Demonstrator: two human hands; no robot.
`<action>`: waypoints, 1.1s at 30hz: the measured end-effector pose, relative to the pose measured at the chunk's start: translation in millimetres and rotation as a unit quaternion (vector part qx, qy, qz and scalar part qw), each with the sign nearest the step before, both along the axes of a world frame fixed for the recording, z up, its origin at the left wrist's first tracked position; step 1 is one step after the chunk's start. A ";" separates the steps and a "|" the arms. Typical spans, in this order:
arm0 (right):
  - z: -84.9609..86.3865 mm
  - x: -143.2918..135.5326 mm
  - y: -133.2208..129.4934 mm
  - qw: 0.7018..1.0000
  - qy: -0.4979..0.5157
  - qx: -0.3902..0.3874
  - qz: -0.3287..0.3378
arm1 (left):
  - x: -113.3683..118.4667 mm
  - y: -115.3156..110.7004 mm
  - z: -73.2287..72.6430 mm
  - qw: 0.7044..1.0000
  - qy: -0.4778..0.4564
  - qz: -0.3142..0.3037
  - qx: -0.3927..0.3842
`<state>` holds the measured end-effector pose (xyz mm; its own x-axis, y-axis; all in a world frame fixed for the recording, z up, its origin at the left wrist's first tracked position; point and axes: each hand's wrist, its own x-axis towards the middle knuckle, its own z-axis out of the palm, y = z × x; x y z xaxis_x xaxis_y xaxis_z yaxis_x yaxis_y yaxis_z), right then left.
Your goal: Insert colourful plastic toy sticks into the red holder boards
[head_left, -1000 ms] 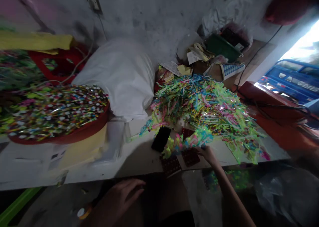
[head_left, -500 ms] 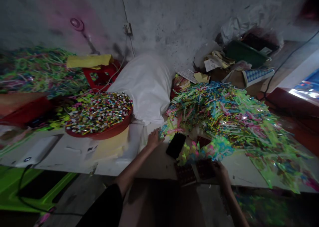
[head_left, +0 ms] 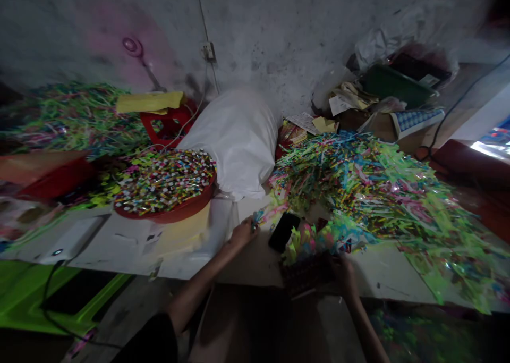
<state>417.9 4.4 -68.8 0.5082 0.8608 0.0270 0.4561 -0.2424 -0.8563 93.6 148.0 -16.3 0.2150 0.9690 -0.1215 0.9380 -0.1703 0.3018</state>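
Observation:
My left hand (head_left: 243, 234) is closed around the near end of a small bundle of colourful plastic sticks (head_left: 271, 213), with blue and pink parts. Beside it on the table lies a black phone (head_left: 284, 231). My right hand (head_left: 344, 273) grips the right side of a dark red, patterned flat piece (head_left: 303, 276) at the table's front edge; shadow hides its details and part of the fingers. Just behind that piece rests a row of yellow, pink and green plastic shapes (head_left: 311, 241).
A large pile of colourful plastic sticks (head_left: 370, 187) covers the right side. A white sack (head_left: 243, 140) stands against the wall. Left are a red basin (head_left: 187, 211) full of beaded sticks, a white device (head_left: 77, 238), a red stool (head_left: 159, 126) and a pink fan (head_left: 132, 47).
My left hand has drawn back slightly and closed on the stick bundle. My right hand has moved a little left, and the gap between two dark red pieces has closed up.

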 end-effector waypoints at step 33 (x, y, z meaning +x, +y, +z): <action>4.3 4.2 -2.5 0.999 0.028 0.021 0.037 | -73.9 -36.0 103.5 0.920 -0.317 0.156 0.173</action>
<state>422.1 1.9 -64.5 0.4457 0.8944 0.0375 0.4218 -0.1729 -0.8901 19.7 112.0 87.2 -0.1582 0.9529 0.2588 0.6123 -0.1109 0.7828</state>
